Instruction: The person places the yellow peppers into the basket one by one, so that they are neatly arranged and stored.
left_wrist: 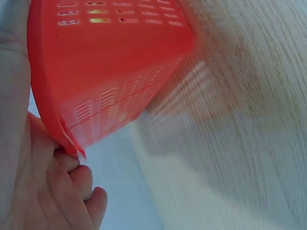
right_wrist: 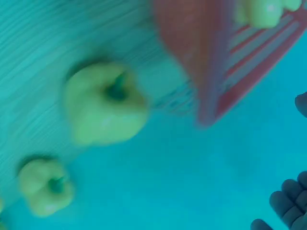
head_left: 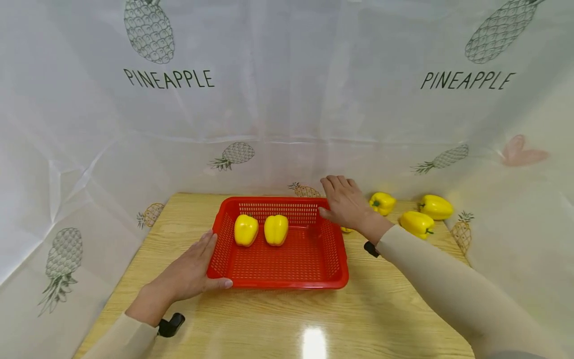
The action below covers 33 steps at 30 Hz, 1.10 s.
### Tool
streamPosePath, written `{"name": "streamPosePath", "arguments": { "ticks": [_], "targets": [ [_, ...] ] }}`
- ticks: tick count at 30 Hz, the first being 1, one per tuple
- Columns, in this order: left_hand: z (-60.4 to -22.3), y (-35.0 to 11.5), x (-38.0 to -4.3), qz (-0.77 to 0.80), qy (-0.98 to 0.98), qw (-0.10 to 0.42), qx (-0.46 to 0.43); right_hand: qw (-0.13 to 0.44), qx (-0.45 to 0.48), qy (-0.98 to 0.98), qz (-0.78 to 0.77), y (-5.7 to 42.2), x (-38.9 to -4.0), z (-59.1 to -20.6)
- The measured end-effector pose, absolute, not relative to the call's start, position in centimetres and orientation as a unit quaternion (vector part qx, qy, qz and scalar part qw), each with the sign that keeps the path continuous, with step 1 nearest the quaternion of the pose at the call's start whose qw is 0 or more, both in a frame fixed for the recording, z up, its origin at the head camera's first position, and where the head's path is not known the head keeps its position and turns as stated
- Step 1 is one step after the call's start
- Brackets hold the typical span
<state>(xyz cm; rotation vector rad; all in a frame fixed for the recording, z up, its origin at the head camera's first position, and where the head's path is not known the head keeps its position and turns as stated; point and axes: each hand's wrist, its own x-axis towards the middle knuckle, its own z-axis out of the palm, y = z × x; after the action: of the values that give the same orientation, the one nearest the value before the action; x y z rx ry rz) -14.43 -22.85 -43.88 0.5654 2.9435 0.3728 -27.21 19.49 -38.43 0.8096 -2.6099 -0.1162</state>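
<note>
The red basket [head_left: 287,284] sits between my hands: left hand [head_left: 190,271] gripping its near-left corner, right hand [head_left: 347,203] empty, fingers loosely extended

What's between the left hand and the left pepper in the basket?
Head view: the basket's left wall stands between the left hand and that pepper.

Basket [head_left: 278,284] red; peppers [head_left: 276,230] yellow, green-stemmed; tabletop [head_left: 242,319] pale wood-grained; sheet [head_left: 291,104] white, pineapple-printed; sleeves [head_left: 430,269] beige.
</note>
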Motion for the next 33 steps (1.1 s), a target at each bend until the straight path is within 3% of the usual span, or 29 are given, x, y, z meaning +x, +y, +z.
{"name": "streamPosePath", "arguments": {
  "ticks": [6, 15, 33],
  "targets": [
    [-43.7, -22.9, -14.3, 0.123, 0.973, 0.06, 0.187, 0.194, 0.284, -0.936, -0.071, 24.5, -27.2, -39.3],
    [-43.7, -22.9, -14.4, 0.122, 0.973, 0.058, 0.188, 0.131, 0.306, -0.933, -0.14, 29.1, -27.3, -42.7],
    [-43.7, -22.9, -14.4, 0.129, 0.972, 0.067, 0.183, 0.102, 0.343, -0.909, -0.213, 27.6, -28.4, -46.9]
  ]
}}
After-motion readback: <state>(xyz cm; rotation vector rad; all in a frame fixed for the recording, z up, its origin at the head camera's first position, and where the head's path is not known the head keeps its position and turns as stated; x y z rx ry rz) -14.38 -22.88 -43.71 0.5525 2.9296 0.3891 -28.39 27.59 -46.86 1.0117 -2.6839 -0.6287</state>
